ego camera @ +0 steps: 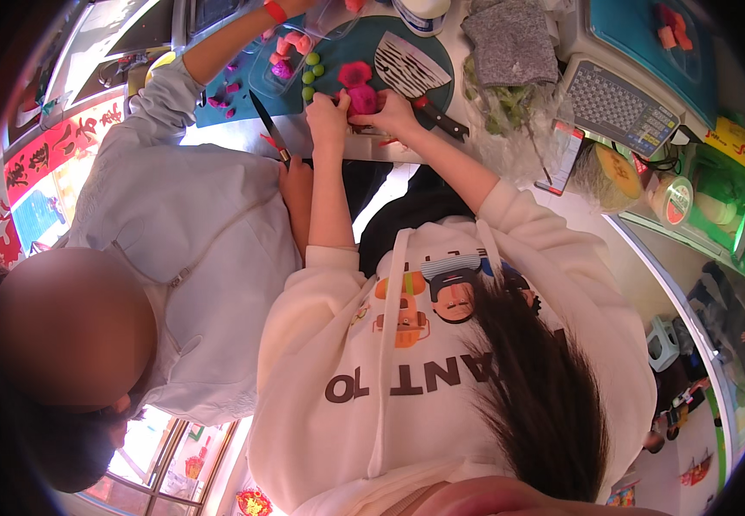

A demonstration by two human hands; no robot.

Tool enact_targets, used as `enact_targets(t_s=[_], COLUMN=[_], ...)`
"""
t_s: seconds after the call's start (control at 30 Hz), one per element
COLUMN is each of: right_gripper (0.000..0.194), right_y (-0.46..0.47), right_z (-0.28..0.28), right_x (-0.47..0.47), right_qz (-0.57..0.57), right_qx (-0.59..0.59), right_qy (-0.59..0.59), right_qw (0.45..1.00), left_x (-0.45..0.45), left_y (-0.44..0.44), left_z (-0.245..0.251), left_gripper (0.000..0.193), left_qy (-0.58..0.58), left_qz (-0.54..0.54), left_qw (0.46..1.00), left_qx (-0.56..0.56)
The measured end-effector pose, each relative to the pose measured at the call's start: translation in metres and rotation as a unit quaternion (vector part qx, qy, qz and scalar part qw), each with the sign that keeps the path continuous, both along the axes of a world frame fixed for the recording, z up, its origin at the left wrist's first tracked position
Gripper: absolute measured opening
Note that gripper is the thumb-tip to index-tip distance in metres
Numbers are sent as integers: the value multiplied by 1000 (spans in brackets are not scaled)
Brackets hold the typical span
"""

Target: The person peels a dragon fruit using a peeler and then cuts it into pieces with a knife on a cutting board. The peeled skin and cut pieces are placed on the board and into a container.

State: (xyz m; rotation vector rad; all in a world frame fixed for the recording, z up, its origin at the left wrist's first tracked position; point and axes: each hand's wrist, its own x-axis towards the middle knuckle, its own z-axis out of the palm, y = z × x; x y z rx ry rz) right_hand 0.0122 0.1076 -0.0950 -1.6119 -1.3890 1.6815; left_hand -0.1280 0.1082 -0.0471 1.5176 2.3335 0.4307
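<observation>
Both my hands are at the near edge of a round dark-green cutting board [341,46]. My left hand [327,122] and my right hand [393,115] grip a magenta dragon fruit piece [363,100] from its two sides. Just beyond it rests another magenta dragon fruit piece [354,74] with a cut face. Several green grapes [308,77] lie in a line left of my fingers. To the right, on the board, is a broad knife blade [411,64] with black-and-white stripes; its black handle [448,124] points towards me. My fingertips partly hide the held fruit.
At my left a co-worker's hand [296,184] holds a knife [268,119], blade towards the counter. A blue-green board [217,109] bears magenta scraps; clear tubs [276,71] hold cut fruit. On the right are a grey cloth [511,42], bagged greens, a phone [563,158], scale [624,103] and cut melon [608,177].
</observation>
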Motion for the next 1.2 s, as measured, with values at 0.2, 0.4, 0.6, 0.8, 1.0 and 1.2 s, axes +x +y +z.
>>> enact_targets(t_s=[0.2,0.4,0.6,0.8,1.0,1.2], right_gripper=[83,84,86,87,86,90], right_y=[0,-2,-4,-6,-8,-6], right_z=[-2,3,-5,-12,-5,-6], right_x=[-1,-1,-4,-4,-6,-5], right_qz=[-10,13,15,5,31,19], right_qx=[14,23,47,63,134,85], right_qy=[-2,-51,-45,-3,-81,-23], right_qw=[1000,998,998,998,987,996], left_x=[-10,-5,-14,-37,-34,-18], left_y=[2,2,-8,-18,-19,-26], left_z=[4,14,6,-25,-43,-23], left_gripper=[40,38,36,39,36,38], left_qy=[-50,-35,-80,-220,-257,-232], left_qz=[-28,-21,-2,113,142,133], left_qw=[998,996,996,967,954,963], left_qx=[-39,-82,-33,-64,-62,-34])
